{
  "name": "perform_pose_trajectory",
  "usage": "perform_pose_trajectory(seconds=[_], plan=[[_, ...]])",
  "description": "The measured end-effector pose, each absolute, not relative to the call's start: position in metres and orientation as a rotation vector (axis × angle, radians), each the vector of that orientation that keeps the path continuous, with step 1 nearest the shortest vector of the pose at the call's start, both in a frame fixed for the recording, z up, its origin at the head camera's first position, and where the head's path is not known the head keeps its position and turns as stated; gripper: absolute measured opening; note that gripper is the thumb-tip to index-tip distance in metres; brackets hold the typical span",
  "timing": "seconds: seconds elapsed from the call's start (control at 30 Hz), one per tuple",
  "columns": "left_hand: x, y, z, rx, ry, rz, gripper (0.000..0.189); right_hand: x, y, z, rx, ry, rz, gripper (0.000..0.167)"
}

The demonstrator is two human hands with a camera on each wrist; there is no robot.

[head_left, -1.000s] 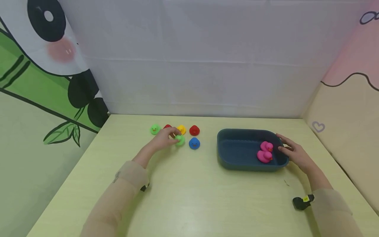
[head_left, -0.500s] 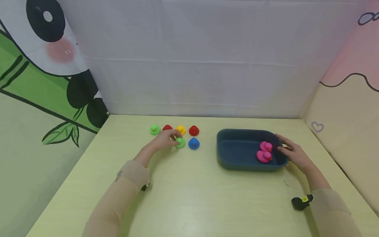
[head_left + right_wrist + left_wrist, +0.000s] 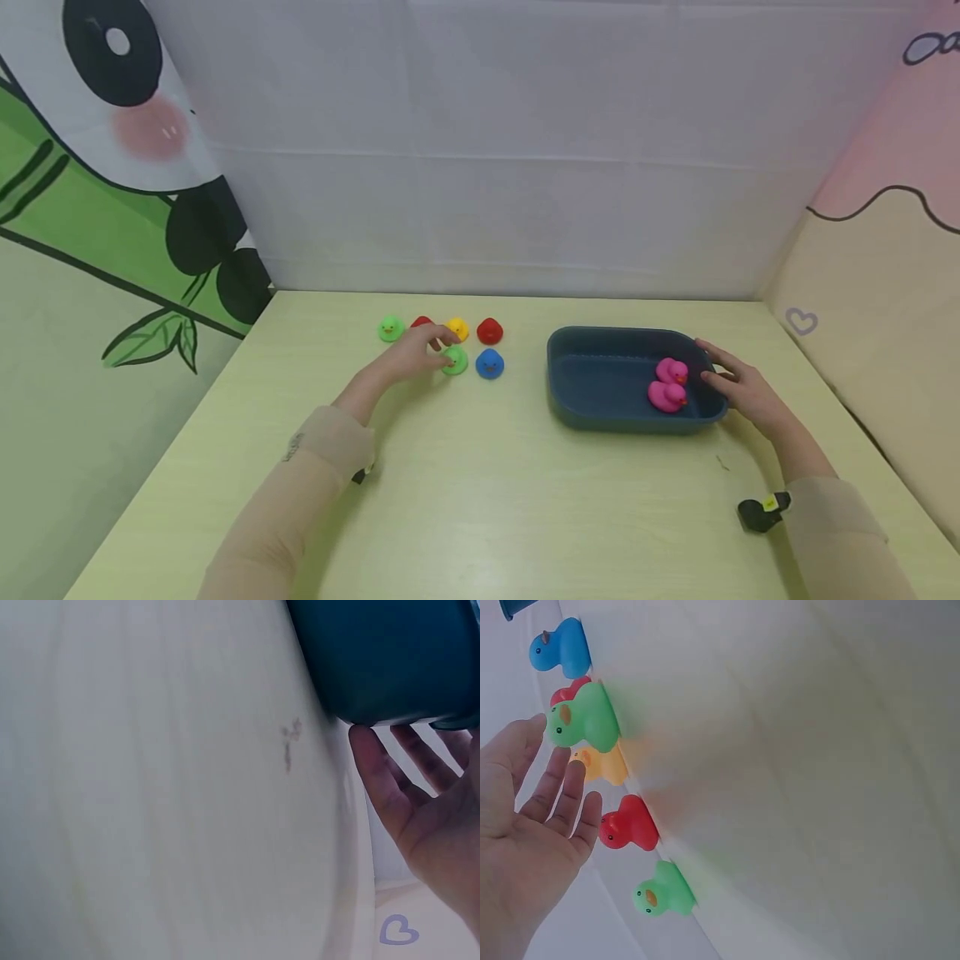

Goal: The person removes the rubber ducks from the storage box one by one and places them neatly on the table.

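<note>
In the head view, my left hand [image 3: 414, 352] is beside a green rubber duck [image 3: 455, 360] on the table. In the left wrist view, its thumb and fingers are spread near the duck's head, not closed round it. A blue duck [image 3: 490, 364] stands to its right. Behind are another green duck [image 3: 390, 328], a partly hidden red duck [image 3: 630, 823], a yellow duck [image 3: 458, 328] and a second red duck [image 3: 490, 331]. My right hand [image 3: 742, 389] touches the right end of a dark blue bin [image 3: 600, 419] with fairly straight fingers. Two pink ducks [image 3: 667, 397] sit inside the bin.
The pale wooden table [image 3: 480, 500] runs back to a white cloth wall [image 3: 480, 208]. Printed panels stand at the left and right sides. A small dark mark [image 3: 289, 742] shows on the tabletop near the bin.
The green duck by my left hand has come down slightly onto the table, and the fingers have loosened from it. My right hand stays at the bin.
</note>
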State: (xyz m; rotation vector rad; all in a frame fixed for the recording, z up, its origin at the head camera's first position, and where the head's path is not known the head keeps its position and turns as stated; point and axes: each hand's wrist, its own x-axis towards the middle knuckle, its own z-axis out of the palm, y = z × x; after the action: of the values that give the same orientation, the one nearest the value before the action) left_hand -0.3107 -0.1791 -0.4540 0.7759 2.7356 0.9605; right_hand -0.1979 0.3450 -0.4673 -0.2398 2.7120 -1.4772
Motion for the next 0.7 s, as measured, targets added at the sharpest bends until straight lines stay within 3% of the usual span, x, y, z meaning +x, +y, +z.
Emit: perform_pose_trajectory(seconds=[0.7], plan=[[-0.289, -0.162, -0.423, 0.87, 2.811, 1.033, 0.035, -0.201, 0.345, -0.465, -0.24, 2.755, -1.413, 0.058]])
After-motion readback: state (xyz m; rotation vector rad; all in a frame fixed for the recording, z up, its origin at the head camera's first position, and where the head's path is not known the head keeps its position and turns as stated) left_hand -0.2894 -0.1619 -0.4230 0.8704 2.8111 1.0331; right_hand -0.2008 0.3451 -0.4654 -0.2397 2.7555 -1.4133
